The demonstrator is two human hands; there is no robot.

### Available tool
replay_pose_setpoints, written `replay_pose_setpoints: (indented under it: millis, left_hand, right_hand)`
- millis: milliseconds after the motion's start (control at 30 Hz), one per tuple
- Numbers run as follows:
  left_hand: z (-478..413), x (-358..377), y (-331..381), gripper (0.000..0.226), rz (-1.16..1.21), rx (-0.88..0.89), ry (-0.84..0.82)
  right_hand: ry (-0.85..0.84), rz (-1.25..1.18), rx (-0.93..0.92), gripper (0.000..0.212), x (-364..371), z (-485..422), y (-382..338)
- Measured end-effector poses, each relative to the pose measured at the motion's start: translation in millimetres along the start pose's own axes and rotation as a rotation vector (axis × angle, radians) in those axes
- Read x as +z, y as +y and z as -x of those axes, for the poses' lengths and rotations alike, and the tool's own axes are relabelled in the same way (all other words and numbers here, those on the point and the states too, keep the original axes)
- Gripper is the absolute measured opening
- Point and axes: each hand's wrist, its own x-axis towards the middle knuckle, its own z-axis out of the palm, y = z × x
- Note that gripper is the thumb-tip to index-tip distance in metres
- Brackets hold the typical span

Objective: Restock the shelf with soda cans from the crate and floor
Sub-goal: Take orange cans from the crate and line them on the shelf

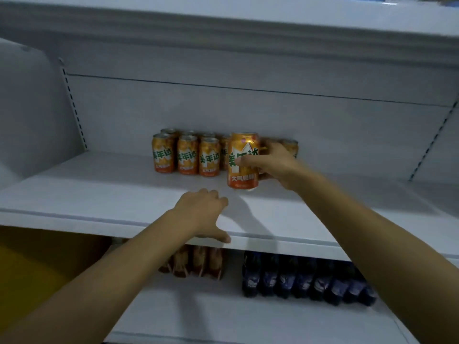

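Left hand (202,213) rests on the white shelf (99,192) edge, fingers loosely bent, holding nothing — right hand (274,165) grips an upright orange soda can (243,180) beside the stocked cans (187,155).

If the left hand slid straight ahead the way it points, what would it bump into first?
Most likely the orange can that the right hand grips, just ahead of the left hand on the shelf. The row of cans stands further back. Depth is hard to judge here.
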Motion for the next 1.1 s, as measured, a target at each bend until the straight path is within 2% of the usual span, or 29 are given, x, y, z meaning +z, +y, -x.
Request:
replay_pose_setpoints:
  millis: [100,267,400,567,700,867,967,1100]
  left_hand:
    - [-13.2,-4.0,-1.2,0.088,-0.118,0.005,-0.083]
    - [-26.3,-7.2,-5.9,0.088,-0.044,-0.014,-0.111]
    - [-30.3,-6.4,-10.0,0.077,0.016,-0.051,-0.067]
    - [-36.3,-1.6,-15.7,0.067,0.135,-0.042,-0.038]
    - [-43.1,1.9,-23.7,0.061,0.187,-0.066,0.045]
    - [-52.5,6.7,-26.0,0.058,0.149,-0.100,0.057]
    - [-58.5,5.5,-24.5,0.057,0.130,-0.114,0.031]
    - [-65.3,2.9,-20.4,0.056,0.107,-0.136,0.006]
  right_hand:
    - [-0.008,0.000,0.012,0.073,7.6,-29.5,14.5]
    - [0.068,0.051,0.063,0.095,17.6,-69.3,39.8]
    - [0.112,0.056,0.064,0.093,19.3,-95.6,52.7]
    - [0.056,-0.039,0.071,0.096,31.6,-122.9,69.1]
    - [0.077,-0.053,0.005,0.082,38.3,-127.0,78.9]
    - [0.230,0.151,-0.058,0.082,46.7,-122.0,96.4]
    - [0.243,0.253,-0.040,0.071,50.0,-125.6,99.3]
    - [0.238,0.284,-0.035,0.072,47.2,-137.3,92.8]
